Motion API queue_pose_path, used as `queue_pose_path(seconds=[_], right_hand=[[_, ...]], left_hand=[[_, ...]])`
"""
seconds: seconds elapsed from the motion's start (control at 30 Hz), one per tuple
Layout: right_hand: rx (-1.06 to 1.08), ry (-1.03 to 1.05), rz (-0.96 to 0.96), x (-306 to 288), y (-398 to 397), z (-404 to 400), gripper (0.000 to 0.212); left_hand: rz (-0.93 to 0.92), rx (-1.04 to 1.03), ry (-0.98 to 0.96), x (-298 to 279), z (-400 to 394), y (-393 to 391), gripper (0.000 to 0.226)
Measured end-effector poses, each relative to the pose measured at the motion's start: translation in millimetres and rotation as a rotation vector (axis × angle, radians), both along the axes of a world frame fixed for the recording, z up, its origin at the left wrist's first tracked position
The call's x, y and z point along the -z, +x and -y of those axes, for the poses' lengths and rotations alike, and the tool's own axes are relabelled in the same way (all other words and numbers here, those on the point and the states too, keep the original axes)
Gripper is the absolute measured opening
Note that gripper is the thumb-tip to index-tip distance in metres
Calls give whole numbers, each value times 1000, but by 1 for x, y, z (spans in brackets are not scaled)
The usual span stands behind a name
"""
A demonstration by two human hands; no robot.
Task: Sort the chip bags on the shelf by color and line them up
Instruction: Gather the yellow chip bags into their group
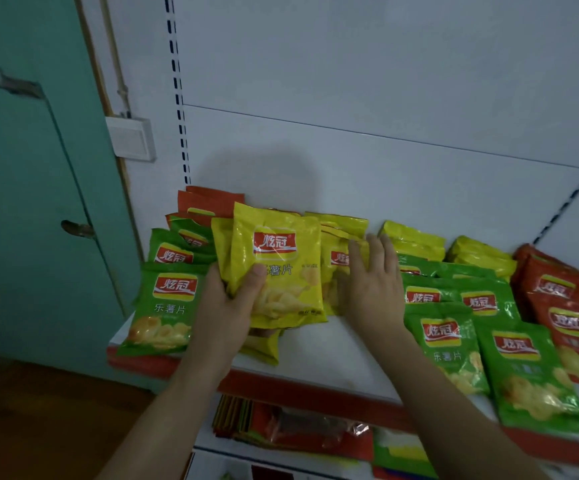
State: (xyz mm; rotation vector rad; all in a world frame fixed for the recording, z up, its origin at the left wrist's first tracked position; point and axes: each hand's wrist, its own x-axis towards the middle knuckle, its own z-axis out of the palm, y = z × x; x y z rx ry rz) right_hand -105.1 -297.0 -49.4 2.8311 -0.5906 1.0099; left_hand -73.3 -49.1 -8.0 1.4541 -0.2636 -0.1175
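My left hand (227, 303) grips a small stack of yellow chip bags (281, 258) from below, thumb on the front bag, held upright over the white shelf (329, 358). My right hand (373, 282) lies flat with fingers apart against more yellow bags (340, 237) just behind and to the right. Green bags (163, 306) stand at the left end with orange-red bags (208, 202) behind them. To the right lie several green bags (447, 344), yellow bags (416, 239) at the back, and red bags (565, 306) at the far right.
The shelf has a red front edge (309, 393) and a white back panel (385, 150). A lower shelf (295, 434) holds more red, green and yellow bags. A teal door (31, 202) stands to the left, with a white switch box (130, 138) beside it.
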Motion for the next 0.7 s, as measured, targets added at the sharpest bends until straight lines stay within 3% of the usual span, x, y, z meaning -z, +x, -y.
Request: queue_pose_path(seconds=[0.17, 0.3, 0.37, 0.47, 0.6, 0.7], right_hand=[[-321, 640, 116, -39, -28, -32, 26], [-559, 1253, 55, -62, -47, -39, 25], [-585, 1267, 50, -57, -50, -35, 28], [-464, 1114, 73, -47, -50, -22, 28], [-328, 939, 241, -41, -46, -9, 29], [-196, 685, 327, -37, -48, 3, 60]], left_hand=[[-40, 53, 3, -8, 21, -7, 42], [-41, 92, -6, -10, 39, -9, 29], [-19, 118, 35, -7, 45, -8, 29], [3, 171, 101, -2, 53, -6, 31], [89, 186, 164, 4, 54, -2, 26], [105, 90, 151, 5, 46, 7, 22]])
